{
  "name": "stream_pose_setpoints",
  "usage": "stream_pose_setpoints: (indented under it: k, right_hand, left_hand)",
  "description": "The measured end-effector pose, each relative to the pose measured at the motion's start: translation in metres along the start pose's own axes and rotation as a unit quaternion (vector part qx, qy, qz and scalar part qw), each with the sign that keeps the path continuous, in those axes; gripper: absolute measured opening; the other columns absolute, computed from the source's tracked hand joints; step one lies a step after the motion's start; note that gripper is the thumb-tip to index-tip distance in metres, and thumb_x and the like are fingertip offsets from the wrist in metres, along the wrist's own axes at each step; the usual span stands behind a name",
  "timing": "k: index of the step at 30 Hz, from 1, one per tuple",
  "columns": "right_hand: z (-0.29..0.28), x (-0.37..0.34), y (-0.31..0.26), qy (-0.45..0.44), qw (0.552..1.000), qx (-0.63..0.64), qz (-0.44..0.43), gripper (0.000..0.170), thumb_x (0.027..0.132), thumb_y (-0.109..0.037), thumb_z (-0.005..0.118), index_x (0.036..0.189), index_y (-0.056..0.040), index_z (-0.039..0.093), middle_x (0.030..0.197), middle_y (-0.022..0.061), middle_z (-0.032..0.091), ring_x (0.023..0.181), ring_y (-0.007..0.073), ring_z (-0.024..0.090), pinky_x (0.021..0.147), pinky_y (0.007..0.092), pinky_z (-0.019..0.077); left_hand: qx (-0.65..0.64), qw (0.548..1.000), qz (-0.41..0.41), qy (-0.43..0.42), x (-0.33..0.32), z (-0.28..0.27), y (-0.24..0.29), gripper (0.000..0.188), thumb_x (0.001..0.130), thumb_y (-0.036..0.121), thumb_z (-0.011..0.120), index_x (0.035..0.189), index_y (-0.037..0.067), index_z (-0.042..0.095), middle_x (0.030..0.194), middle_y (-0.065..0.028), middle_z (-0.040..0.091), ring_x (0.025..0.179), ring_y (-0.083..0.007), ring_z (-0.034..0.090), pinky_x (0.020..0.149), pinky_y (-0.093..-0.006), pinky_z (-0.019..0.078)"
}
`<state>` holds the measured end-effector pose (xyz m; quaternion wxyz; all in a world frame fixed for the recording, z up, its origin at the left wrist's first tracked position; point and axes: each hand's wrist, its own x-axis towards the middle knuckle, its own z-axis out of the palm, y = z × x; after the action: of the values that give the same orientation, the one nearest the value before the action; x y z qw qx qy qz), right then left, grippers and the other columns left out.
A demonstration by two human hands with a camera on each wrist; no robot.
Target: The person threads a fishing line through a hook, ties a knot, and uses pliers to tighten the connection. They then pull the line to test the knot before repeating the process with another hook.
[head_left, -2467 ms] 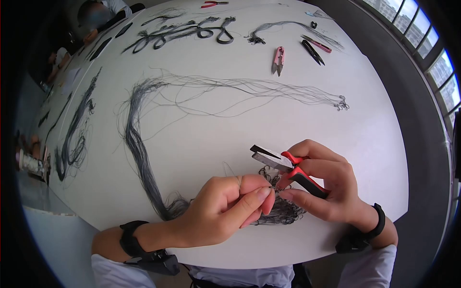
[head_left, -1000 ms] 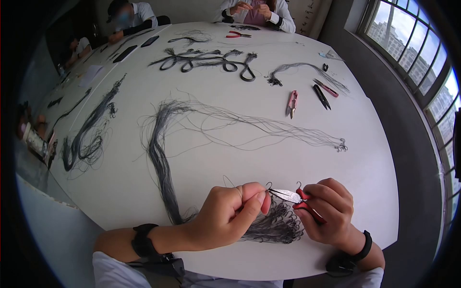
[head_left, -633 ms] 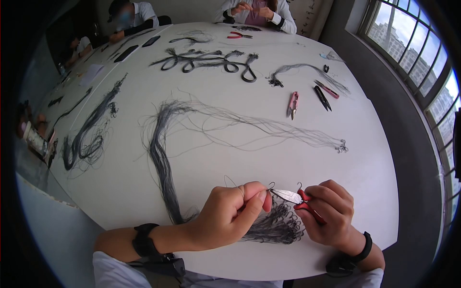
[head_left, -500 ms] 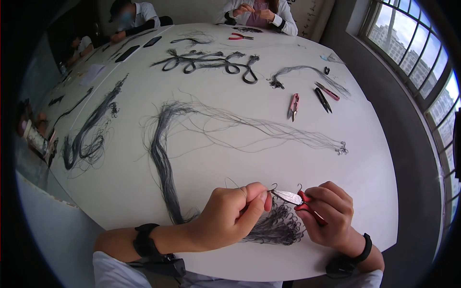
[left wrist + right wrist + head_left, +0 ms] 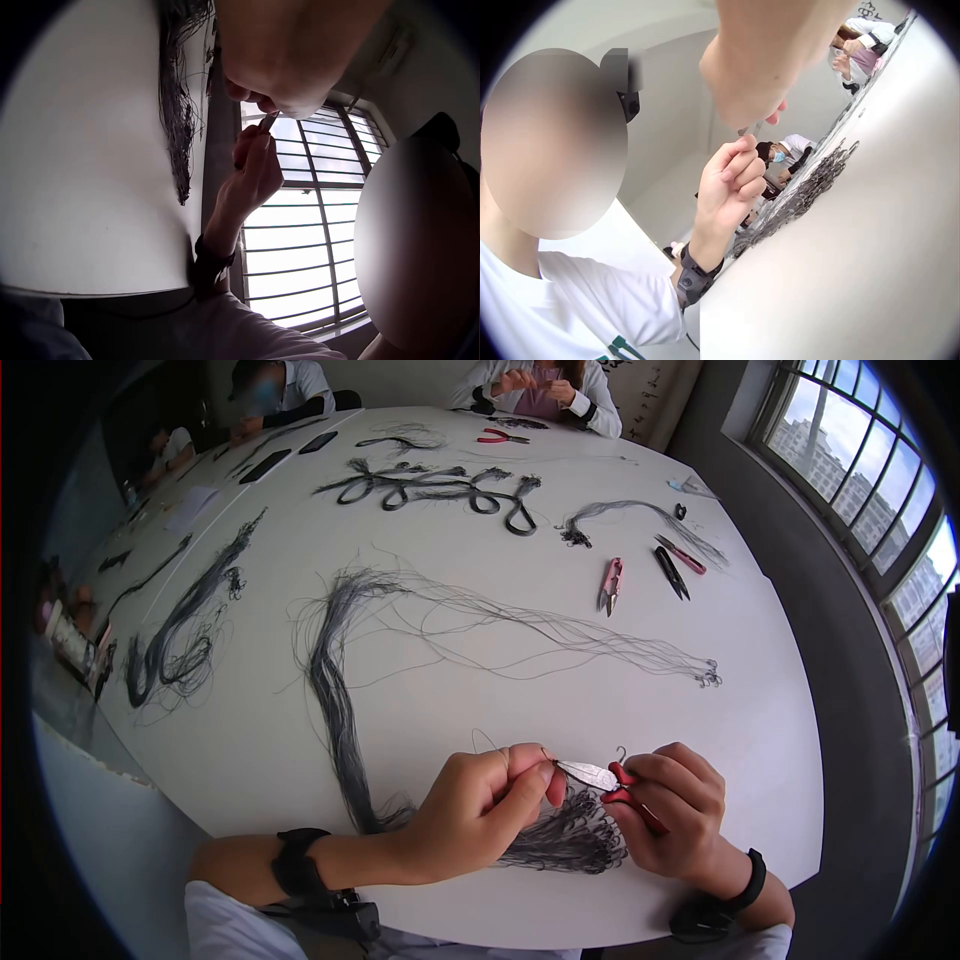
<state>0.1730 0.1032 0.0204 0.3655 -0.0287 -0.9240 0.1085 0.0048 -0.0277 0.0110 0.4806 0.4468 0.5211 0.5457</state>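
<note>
In the head view my left hand (image 5: 475, 805) pinches a small fishing hook (image 5: 547, 756) between thumb and forefinger; most of the hook is hidden. A thin line loops up from this forefinger. My right hand (image 5: 675, 805) grips red-handled pliers (image 5: 588, 774), their closed tips right at the left fingertips. Under both hands lies a dense bundle of dark fishing hooks (image 5: 590, 840) on grey lines. The left wrist view shows the right hand (image 5: 255, 176) with the pliers (image 5: 268, 121) raised beside the bundle. In the right wrist view the left hand (image 5: 731, 180) has its fingers curled.
A long hank of line (image 5: 335, 680) bends across the white table (image 5: 700, 730), ending in several hooks (image 5: 710, 675). Beyond lie pink snips (image 5: 611, 585), black snips (image 5: 672, 572), coiled bundles (image 5: 430, 490) and other red pliers (image 5: 502, 436). People sit at the far side.
The pliers have turned from pointing up-left with spread jaws to the left fingertips, closed. Since half a second ago, they and the right hand have shifted slightly left. The head view has tilted up.
</note>
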Motion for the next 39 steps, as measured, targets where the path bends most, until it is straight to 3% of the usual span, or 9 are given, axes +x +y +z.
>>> stream_pose_setpoints:
  k: [5,8,10,16,29,39]
  right_hand:
    - [-0.001,-0.001,0.006,0.0,0.998,0.035,0.059,0.016,0.059,-0.007,0.072,0.066,-0.0013,0.059,0.077,0.0102,0.059,0.058,0.0212,0.051,0.049,0.0287,0.0397]
    - [-0.003,-0.002,0.009,-0.008,0.997,0.057,0.042,0.018,0.063,-0.014,0.07,0.067,-0.0021,0.058,0.083,0.0111,0.059,0.068,0.0252,0.052,0.057,0.033,0.0409]
    - [-0.003,-0.001,0.008,-0.01,0.998,0.051,0.028,0.019,0.063,-0.016,0.071,0.067,-0.0025,0.058,0.084,0.0105,0.059,0.069,0.0251,0.052,0.058,0.0334,0.0407]
    - [-0.003,0.001,0.007,-0.021,0.999,0.047,0.004,0.024,0.06,-0.022,0.073,0.065,-0.0045,0.057,0.085,0.0088,0.059,0.071,0.0244,0.053,0.061,0.0341,0.0396]
    - [-0.003,0.001,0.003,0.015,0.998,0.055,-0.038,0.022,0.058,-0.017,0.075,0.063,-0.0024,0.058,0.076,0.0083,0.061,0.059,0.021,0.053,0.05,0.0286,0.0398]
    - [-0.002,0.0,0.002,0.032,0.999,0.012,-0.033,0.022,0.056,-0.012,0.075,0.062,-0.0004,0.057,0.073,0.0101,0.059,0.053,0.02,0.05,0.044,0.0288,0.0369]
  left_hand:
    - [-0.072,0.997,-0.006,-0.01,0.001,-0.001,0.006,0.024,0.095,0.012,0.037,0.085,-0.003,0.053,0.065,0.0005,0.046,0.051,-0.0029,0.032,0.047,-0.0194,0.0286]
    - [-0.121,0.992,-0.036,-0.026,0.002,-0.001,0.013,0.026,0.095,0.014,0.038,0.081,-0.002,0.052,0.06,0.0018,0.041,0.049,-0.0036,0.031,0.046,-0.0198,0.0268]
    - [-0.175,0.978,-0.098,-0.063,0.002,-0.002,0.017,0.026,0.094,0.015,0.039,0.08,-0.002,0.052,0.056,0.0021,0.039,0.047,-0.0044,0.029,0.046,-0.0211,0.0263]
    - [-0.21,0.955,-0.155,-0.144,0.001,-0.004,0.018,0.026,0.093,0.015,0.039,0.08,-0.004,0.052,0.052,0.0015,0.037,0.045,-0.0056,0.028,0.046,-0.0232,0.0262]
    - [-0.27,0.934,-0.162,-0.171,0.0,-0.005,0.021,0.024,0.091,0.013,0.04,0.08,-0.005,0.051,0.05,0.0019,0.035,0.043,-0.0055,0.027,0.044,-0.0223,0.0232]
    - [-0.259,0.944,-0.156,-0.133,0.003,-0.003,0.021,0.028,0.094,0.016,0.038,0.077,-0.002,0.051,0.049,0.0023,0.035,0.043,-0.0053,0.025,0.044,-0.0232,0.024]
